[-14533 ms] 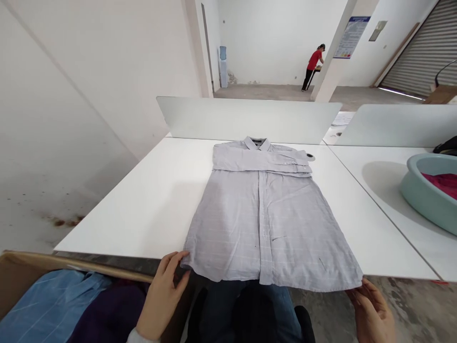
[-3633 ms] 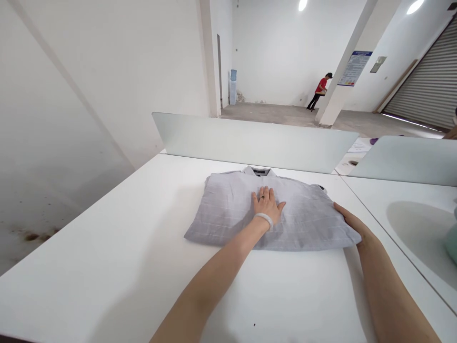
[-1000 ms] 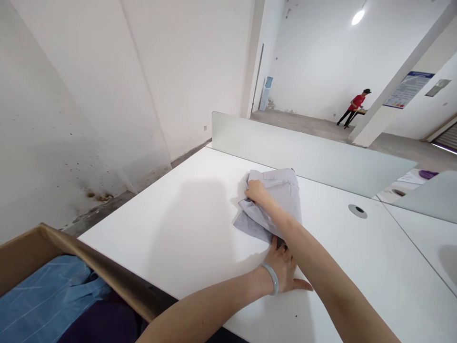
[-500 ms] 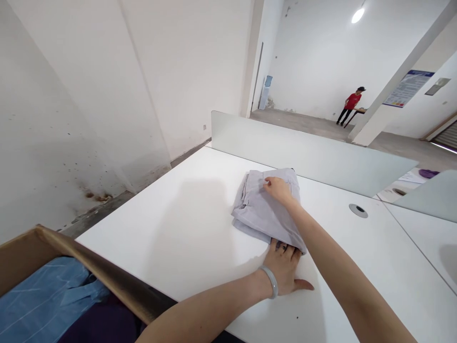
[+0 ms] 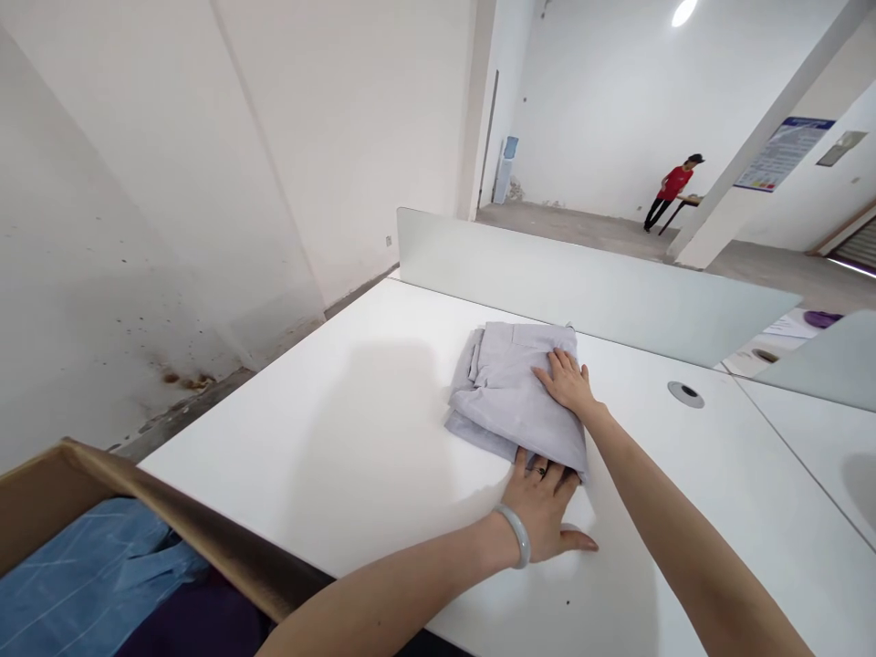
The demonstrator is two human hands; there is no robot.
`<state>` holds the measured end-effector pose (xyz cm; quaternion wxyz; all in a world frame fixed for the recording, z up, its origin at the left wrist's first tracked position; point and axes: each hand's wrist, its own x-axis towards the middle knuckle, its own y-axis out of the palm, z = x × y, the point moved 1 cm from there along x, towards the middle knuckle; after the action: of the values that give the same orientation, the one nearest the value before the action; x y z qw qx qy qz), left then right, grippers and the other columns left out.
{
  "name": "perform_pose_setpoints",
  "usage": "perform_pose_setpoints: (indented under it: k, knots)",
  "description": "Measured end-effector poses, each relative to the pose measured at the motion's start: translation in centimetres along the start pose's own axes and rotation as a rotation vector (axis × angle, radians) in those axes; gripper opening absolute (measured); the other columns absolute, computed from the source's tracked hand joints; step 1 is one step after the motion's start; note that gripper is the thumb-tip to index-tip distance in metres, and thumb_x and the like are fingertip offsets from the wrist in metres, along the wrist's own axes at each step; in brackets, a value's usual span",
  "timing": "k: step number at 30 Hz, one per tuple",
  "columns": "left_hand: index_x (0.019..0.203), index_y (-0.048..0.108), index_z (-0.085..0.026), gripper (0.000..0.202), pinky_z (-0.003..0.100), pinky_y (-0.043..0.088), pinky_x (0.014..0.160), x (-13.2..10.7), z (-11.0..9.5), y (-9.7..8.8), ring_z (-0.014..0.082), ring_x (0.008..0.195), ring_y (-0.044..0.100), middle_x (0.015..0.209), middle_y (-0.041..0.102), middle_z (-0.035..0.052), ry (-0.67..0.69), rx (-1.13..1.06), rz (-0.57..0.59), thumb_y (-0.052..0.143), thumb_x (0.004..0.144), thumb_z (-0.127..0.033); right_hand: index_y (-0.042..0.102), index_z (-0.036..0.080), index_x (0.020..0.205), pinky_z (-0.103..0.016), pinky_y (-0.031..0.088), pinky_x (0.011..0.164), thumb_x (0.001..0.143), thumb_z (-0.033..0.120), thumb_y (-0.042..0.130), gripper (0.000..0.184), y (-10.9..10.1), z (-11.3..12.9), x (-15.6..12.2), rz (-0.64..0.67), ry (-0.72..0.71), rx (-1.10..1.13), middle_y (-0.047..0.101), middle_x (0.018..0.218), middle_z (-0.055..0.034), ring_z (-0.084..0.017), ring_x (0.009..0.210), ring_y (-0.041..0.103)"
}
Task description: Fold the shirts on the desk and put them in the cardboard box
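Note:
A folded light grey garment [image 5: 506, 383] lies on the white tabletop [image 5: 356, 411], several layers thick, with uneven edges on its left side. My right hand [image 5: 569, 383] rests flat on the garment's upper right part, fingers spread. At the near edge is my left hand [image 5: 540, 511], a pale bangle on its wrist and a ring on one finger. Its fingers are stretched out, with the tips tucked under the fold and partly hidden; the thumb points right along the tabletop.
A cardboard box [image 5: 88, 456] holding a blue checked garment [image 5: 75, 584] and dark purple cloth [image 5: 198, 616] stands at the lower left. A frosted partition [image 5: 581, 278] borders the far edge. The tabletop has a cable grommet [image 5: 685, 394]. A person [image 5: 674, 192] stands far back.
My right hand has gone from curled fingers at the garment's upper middle to lying flat and spread, further right. My left hand stays at the near edge. The view has shifted slightly.

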<state>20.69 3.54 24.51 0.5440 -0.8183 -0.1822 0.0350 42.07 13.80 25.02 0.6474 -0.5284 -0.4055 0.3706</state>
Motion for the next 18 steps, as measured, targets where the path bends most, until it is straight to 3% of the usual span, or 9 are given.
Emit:
perform_pose_setpoints:
  k: [4, 9, 14, 18]
  knots:
    - [0.139, 0.036, -0.012, 0.080, 0.060, 0.006, 0.112, -0.1, -0.5, 0.0, 0.0344, 0.138, 0.023, 0.146, 0.038, 0.0160, 0.040, -0.005, -0.028, 0.030, 0.086, -0.072, 0.033, 0.014, 0.143, -0.058, 0.020, 0.110, 0.094, 0.053, 0.024, 0.063, -1.6, -0.6, -1.9, -0.044, -0.051, 0.046, 0.025, 0.154, -0.0136, -0.027, 0.142, 0.019]
    - [0.139, 0.034, -0.007, 0.082, 0.058, 0.010, 0.112, 0.0, -0.8, 0.7, 0.0343, 0.136, 0.027, 0.143, 0.039, 0.0208, 0.062, 0.022, -0.034, 0.037, 0.086, -0.069, 0.040, 0.017, 0.139, -0.054, 0.027, 0.110, 0.094, 0.044, 0.032, 0.054, -2.5, -1.7, -7.6, -0.054, -0.229, 0.055, 0.034, 0.149, -0.0136, -0.026, 0.139, 0.029]
    - [0.140, 0.034, -0.011, 0.076, 0.058, 0.017, 0.110, 0.2, -0.8, 1.0, 0.0350, 0.131, 0.035, 0.139, 0.044, 0.0196, 0.071, 0.049, -0.020, 0.039, 0.087, -0.066, 0.038, 0.021, 0.142, -0.053, 0.025, 0.111, 0.095, 0.047, 0.026, 0.055, -1.5, -1.8, -12.7, 0.021, -0.266, 0.078, 0.031, 0.152, -0.0091, -0.024, 0.142, 0.022]
    - [0.131, 0.046, -0.011, 0.066, 0.052, 0.030, 0.106, 0.2, -1.6, -0.1, 0.0331, 0.119, 0.047, 0.127, 0.054, 0.0175, 0.092, 0.101, 0.026, 0.051, 0.085, -0.059, 0.035, 0.021, 0.144, -0.053, 0.019, 0.113, 0.097, 0.046, 0.021, 0.055, -0.6, -1.7, -13.8, 0.042, -0.231, 0.124, 0.025, 0.154, -0.0059, -0.022, 0.144, 0.014]
